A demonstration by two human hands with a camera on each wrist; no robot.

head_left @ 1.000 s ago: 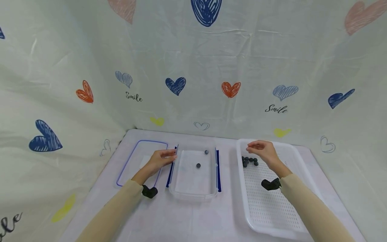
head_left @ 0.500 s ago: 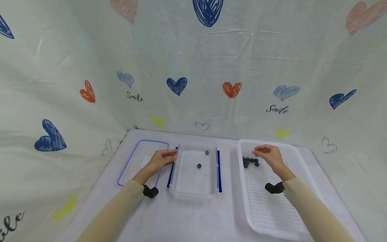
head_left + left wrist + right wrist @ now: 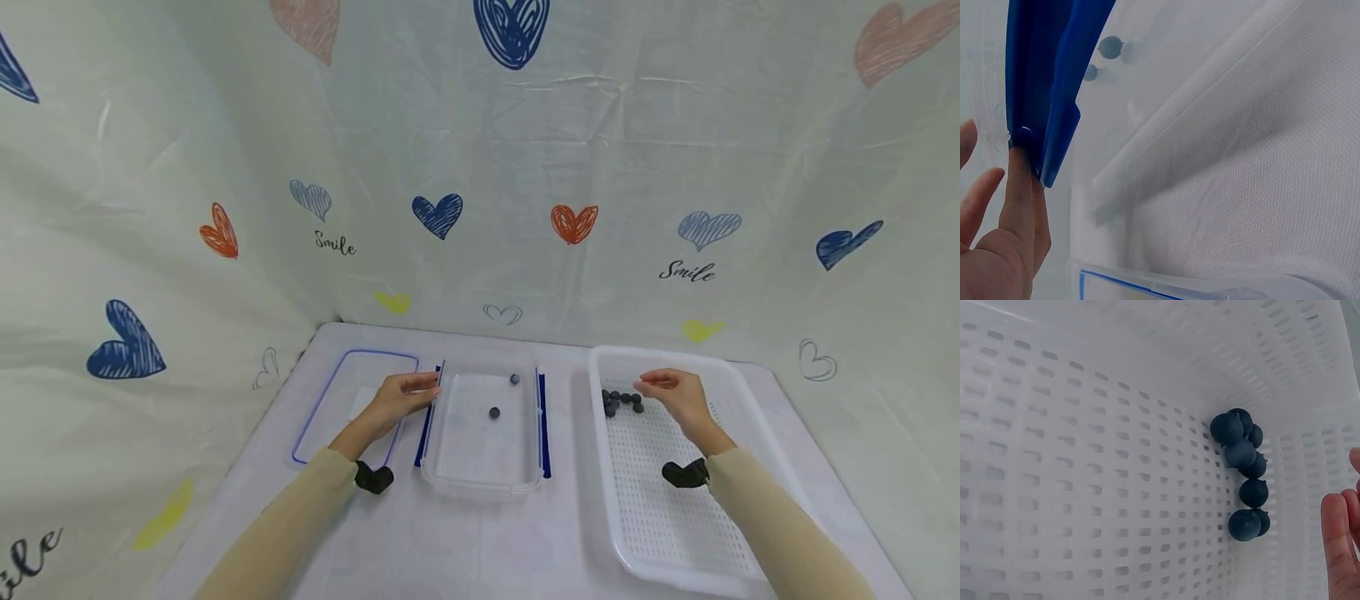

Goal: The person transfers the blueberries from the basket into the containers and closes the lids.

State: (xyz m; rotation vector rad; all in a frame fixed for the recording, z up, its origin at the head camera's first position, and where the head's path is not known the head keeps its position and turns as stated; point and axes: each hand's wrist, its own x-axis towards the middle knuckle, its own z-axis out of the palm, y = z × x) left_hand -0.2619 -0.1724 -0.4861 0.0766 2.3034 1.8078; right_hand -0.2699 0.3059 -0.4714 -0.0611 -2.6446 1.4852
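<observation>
My left hand (image 3: pixel 401 398) reaches to the left rim of a clear plastic box (image 3: pixel 480 485). In the left wrist view its straight fingers (image 3: pixel 1018 194) touch the box's blue side latch (image 3: pixel 1047 69), with the thumb side apart from them. Two blueberries (image 3: pixel 494 412) lie inside the box. My right hand (image 3: pixel 678 404) hovers over the white perforated basket (image 3: pixel 682 500), fingers loosely bent and nothing visible between them. Just left of its fingertips, several dark blueberries (image 3: pixel 1254 493) cluster along the basket's far left side.
A clear lid with a blue seal (image 3: pixel 318 408) lies on the table (image 3: pixel 465 550) left of the box. The second blue latch (image 3: pixel 543 427) hangs out on the box's right side. Behind the table hangs a heart-printed sheet (image 3: pixel 510 150).
My right hand has moved rightward and a little toward me, away from the berry cluster. The left hand stays at the box rim, and the berries have not moved.
</observation>
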